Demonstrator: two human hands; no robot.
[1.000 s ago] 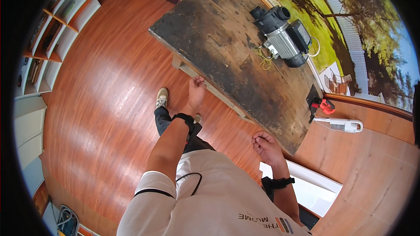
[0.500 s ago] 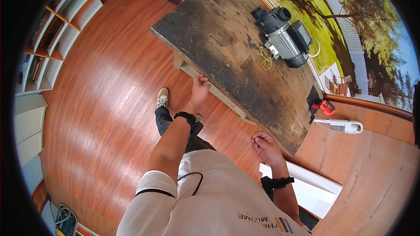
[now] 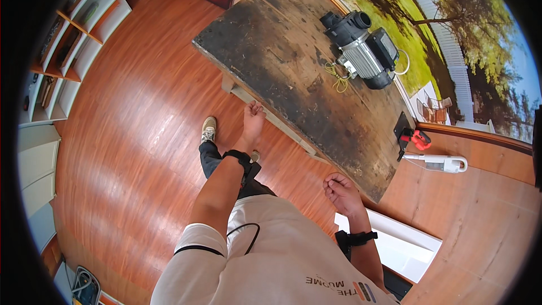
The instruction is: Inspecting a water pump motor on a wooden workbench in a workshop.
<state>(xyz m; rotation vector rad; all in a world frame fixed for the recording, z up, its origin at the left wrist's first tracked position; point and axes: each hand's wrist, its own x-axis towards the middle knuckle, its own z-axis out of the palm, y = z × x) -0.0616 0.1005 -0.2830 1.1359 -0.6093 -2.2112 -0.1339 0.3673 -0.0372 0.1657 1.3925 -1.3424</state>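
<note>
My left hand [image 3: 254, 115] is loosely closed beside the long front edge of a worn wooden workbench [image 3: 271, 62], with nothing seen in it. Farther right, my right hand [image 3: 342, 193] hovers close to the bench's near right end, its fingers curled in and no object showing between them. Both wrists wear black straps. On the far side of the bench lies an electric water pump [image 3: 360, 51] with a black head and a ribbed silver motor body. A bundle of thin yellow-green wire [image 3: 340, 83] rests beside it. Neither hand touches the pump.
A red-handled tool [image 3: 419, 139] sits by a black plate at the bench's right end, next to a white handheld vacuum [image 3: 446, 163]. A white tray-like panel [image 3: 403, 248] is beside my right forearm. White shelves [image 3: 84, 28] stand at far left; a large framed picture is behind the bench.
My left hand has dropped slightly, a little toward me. The right hand stays nearly in place, curled as before. The view has shifted a little; the pump has not moved on the bench.
</note>
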